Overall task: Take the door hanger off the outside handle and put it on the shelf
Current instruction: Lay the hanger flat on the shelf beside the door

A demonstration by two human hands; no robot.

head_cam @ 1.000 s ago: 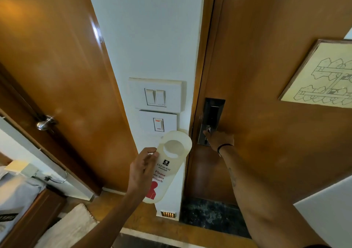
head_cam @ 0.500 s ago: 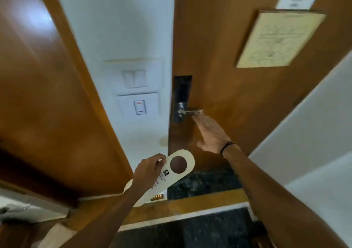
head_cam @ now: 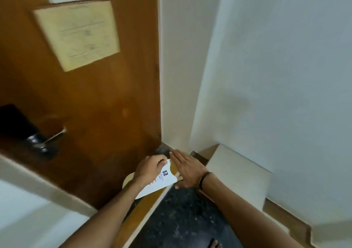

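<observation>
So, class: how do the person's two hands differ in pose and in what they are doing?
The left hand is curled, gripping the door hanger; the right hand is flat with fingers extended, overlapping its edge. The right hand's wrist carries a dark band; the left hand's is bare. Both meet at the hanger.

We face a glossy brown wooden door (head_cam: 106,103) bearing a framed yellowed notice (head_cam: 78,32), white plaster walls (head_cam: 276,67) beside it, dark speckled stone floor (head_cam: 182,221) below.

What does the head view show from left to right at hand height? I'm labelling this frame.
Dark metal door handle → left hand → white printed door hanger → right hand → cream-coloured ledge.
</observation>
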